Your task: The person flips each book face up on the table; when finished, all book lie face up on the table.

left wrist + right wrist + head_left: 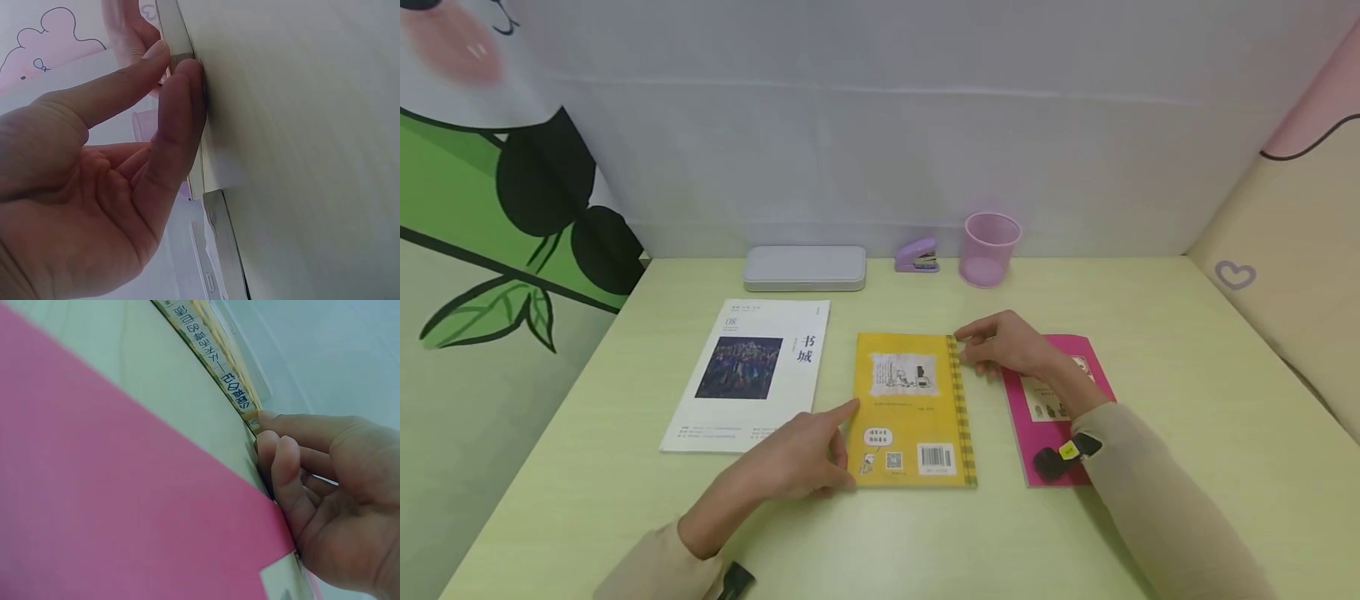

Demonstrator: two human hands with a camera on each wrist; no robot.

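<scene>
**Two hands at the edges of a yellow book**

The yellow book (912, 410) lies flat on the table (1187, 375), between the two hands. The left hand (805, 458) touches its left edge with nearly straight fingers (178, 119), holding nothing. The right hand (1011, 346) meets the far spine corner with loosely curled fingertips (275, 456). Under that palm lies a pink book (1060, 417); beyond the left fingers, a white magazine (748, 375).
</scene>
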